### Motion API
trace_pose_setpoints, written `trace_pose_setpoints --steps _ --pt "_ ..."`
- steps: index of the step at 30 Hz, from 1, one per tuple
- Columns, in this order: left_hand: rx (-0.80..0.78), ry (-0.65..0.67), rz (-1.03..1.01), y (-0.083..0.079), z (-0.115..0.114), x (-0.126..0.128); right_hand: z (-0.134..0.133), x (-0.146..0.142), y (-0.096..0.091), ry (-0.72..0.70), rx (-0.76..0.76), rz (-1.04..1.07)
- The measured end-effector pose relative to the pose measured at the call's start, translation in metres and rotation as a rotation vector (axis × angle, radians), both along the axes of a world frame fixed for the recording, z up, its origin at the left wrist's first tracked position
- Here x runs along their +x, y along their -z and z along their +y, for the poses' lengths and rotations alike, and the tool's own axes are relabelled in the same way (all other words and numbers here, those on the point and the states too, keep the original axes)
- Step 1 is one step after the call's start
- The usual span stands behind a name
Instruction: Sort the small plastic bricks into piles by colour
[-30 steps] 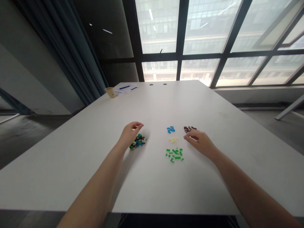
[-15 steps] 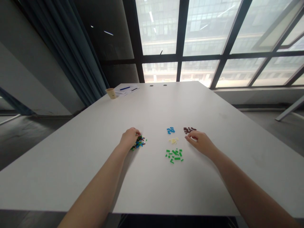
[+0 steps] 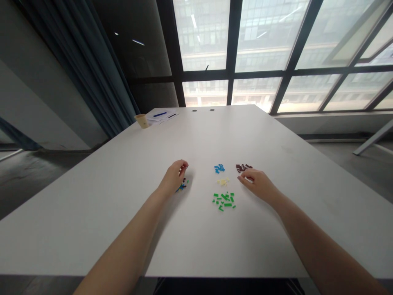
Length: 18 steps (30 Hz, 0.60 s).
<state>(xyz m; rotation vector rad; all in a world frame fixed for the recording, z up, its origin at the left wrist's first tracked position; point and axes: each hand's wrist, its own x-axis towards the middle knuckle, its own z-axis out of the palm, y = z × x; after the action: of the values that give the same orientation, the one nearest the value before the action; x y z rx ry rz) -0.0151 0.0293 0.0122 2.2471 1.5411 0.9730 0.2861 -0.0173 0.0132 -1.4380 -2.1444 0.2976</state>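
Observation:
Over a mixed pile of small coloured toy bricks [image 3: 182,187] is my left hand [image 3: 174,175], its thumb and fingers pinched together. What the pinch holds, if anything, is too small to make out, and the hand covers much of the pile. My right hand [image 3: 258,183] rests on the table just in front of the dark brown bricks [image 3: 242,167], fingers loosely curved, thumb apart, nothing visible in it. Between the hands lie blue bricks [image 3: 219,168], pale yellow bricks [image 3: 223,181] and, closest to me, green bricks [image 3: 227,204], each colour in its own group.
The white table [image 3: 196,241] stretches away towards large windows. A paper cup [image 3: 142,121] stands at the far left, beside white papers [image 3: 158,119] with a blue pen [image 3: 160,114] on them. Two small dark discs [image 3: 212,110] show near the far edge.
My left hand has lifted from the mixed pile and moved right and away from me, fingers pinched. My right hand has stayed by the brown bricks. The view has shifted slightly.

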Motion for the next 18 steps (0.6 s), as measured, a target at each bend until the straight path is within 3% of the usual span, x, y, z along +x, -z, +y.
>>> trace_pose_setpoints --steps 6,13,18 --pt "0.111 0.091 -0.288 -0.005 -0.038 0.039 -0.003 -0.003 0.0 -0.038 -0.002 0.003" --pt "0.391 0.319 -0.217 0.001 -0.052 0.052 -0.005 -0.005 -0.002 -0.062 -0.007 -0.002" --pt "0.394 0.29 -0.192 0.002 -0.051 0.052 -0.008 -0.009 -0.004 -0.077 0.002 0.041"
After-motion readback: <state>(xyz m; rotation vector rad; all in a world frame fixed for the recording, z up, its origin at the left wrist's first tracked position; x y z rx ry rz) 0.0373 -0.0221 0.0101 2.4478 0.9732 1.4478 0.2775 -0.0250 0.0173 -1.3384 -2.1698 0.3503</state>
